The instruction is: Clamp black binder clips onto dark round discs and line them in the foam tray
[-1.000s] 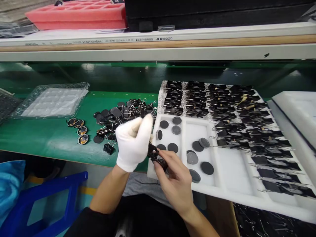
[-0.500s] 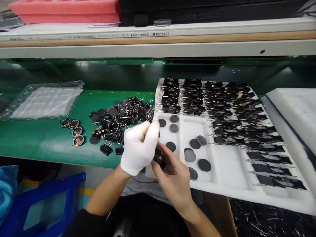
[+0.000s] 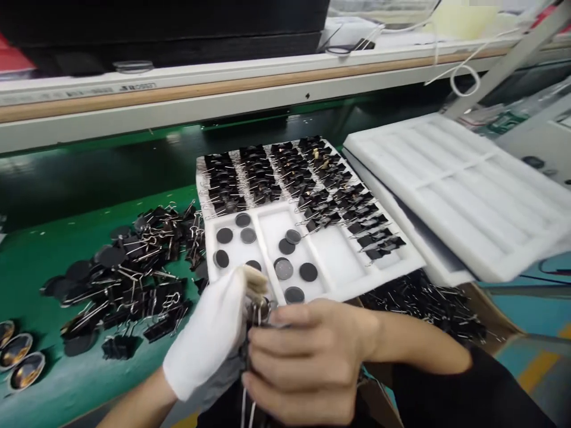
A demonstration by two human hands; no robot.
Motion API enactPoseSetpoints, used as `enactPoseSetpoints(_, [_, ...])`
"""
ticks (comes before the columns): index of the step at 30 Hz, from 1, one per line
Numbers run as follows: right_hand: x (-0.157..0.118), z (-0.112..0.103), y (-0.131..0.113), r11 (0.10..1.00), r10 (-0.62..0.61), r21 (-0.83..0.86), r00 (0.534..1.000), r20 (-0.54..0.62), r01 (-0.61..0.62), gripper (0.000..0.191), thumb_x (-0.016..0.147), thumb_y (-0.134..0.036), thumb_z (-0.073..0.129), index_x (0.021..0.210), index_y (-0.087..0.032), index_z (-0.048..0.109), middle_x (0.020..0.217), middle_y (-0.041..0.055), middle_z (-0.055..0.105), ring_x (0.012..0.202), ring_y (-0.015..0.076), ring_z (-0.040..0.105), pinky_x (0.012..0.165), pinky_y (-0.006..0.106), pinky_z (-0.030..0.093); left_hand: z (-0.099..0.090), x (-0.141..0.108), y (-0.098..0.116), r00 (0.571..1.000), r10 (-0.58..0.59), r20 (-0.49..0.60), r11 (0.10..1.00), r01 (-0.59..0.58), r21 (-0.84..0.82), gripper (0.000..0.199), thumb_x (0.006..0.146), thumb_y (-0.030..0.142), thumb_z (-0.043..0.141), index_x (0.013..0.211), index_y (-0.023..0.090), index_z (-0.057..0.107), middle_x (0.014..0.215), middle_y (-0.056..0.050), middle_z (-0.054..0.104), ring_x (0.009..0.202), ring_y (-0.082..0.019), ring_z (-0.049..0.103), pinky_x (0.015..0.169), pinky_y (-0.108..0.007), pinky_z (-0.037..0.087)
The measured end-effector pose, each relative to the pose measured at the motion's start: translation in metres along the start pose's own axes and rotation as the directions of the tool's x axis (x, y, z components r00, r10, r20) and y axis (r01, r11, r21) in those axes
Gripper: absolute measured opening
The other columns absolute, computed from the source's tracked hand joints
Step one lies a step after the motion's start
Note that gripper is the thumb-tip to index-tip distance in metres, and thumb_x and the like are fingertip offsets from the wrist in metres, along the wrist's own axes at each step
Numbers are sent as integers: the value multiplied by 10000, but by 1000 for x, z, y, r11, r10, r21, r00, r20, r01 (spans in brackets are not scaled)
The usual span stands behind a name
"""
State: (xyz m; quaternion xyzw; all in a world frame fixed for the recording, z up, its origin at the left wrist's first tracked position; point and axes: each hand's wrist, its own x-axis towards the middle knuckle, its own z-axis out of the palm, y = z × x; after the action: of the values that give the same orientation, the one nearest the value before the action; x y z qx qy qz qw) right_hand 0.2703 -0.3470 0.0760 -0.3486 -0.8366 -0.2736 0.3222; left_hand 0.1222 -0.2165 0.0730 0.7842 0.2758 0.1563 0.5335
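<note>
My left hand [image 3: 209,327], in a white glove, has its fingers curled together at the metal handles of a black binder clip [image 3: 244,351]. My bare right hand [image 3: 307,362] wraps round the same clip from the other side, its fingers hiding most of it. Long wire handles stick out below the right hand. A dark round piece shows partly at the fingertips, too covered to make out. Just beyond the hands, black and grey discs [image 3: 308,271] lie in the compartments of a white foam tray [image 3: 343,291]. Rows of binder clips [image 3: 263,172] fill the tray's far and right parts.
Loose binder clips [image 3: 165,297] and black discs [image 3: 79,271] are heaped on the green table [image 3: 107,392] at left. Several shiny round pieces [image 3: 27,371] lie at the left edge. Ribbed white foam trays [image 3: 473,196] stand right; below, a cardboard box [image 3: 493,309] holds clips.
The view has swung to the right. My right hand has turned so its back faces up, wrapped round the clip, and wire handles now show beneath it. My left hand stays against it.
</note>
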Motion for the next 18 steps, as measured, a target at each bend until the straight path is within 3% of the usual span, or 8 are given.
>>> enactPoseSetpoints(2, [-10,-29,18,974,227,-18,962,154,-227,163,972,-201,634,1020,-220,789,911,3,781,927,173,721,836,341,586,-11,-4,-3,1000,6,-9,999,-5,52,441,1059,524,379,1038,251,724,1007,-36,767,904,-176,718,854,-295,618])
enactPoseSetpoints(4, [-30,-57,39,883,467,-105,835,290,-457,241,977,-90,622,1185,-178,708,980,54,793,921,179,725,769,339,587,-26,-10,-6,999,-6,-43,994,11,111,433,1058,527,378,1077,266,723,1048,-31,768,916,-173,724,860,-278,620])
enactPoseSetpoints(6, [-58,-76,60,817,575,-204,734,361,-540,235,991,-131,634,1222,-159,665,1007,104,785,914,221,731,800,386,604,-38,-16,-10,998,-10,-67,989,20,144,431,1050,535,393,1073,272,733,1054,-31,771,909,-176,735,839,-266,627])
enactPoseSetpoints(8, [-87,-83,77,792,607,-245,680,412,-559,153,993,-153,638,1140,-141,676,962,120,769,895,247,737,798,396,614,-45,-21,-12,997,-6,-83,988,19,155,406,1044,525,416,1067,278,738,1067,-28,773,919,-175,742,835,-250,629])
enactPoseSetpoints(13, [-133,-72,88,801,594,-297,633,496,-519,120,1009,-182,607,1084,-141,692,905,114,749,831,257,728,742,393,612,-48,-27,-14,995,-12,-98,982,30,187,386,1039,521,427,1059,291,736,1071,-14,773,916,-163,748,823,-215,630])
enactPoseSetpoints(18, [-142,-69,81,810,587,-312,675,448,-497,115,1008,-184,614,1056,-168,717,965,116,760,873,247,724,753,363,602,-53,-33,-20,995,-17,-99,972,40,231,384,1023,535,448,1060,297,746,1087,-6,772,943,-167,747,828,-197,629])
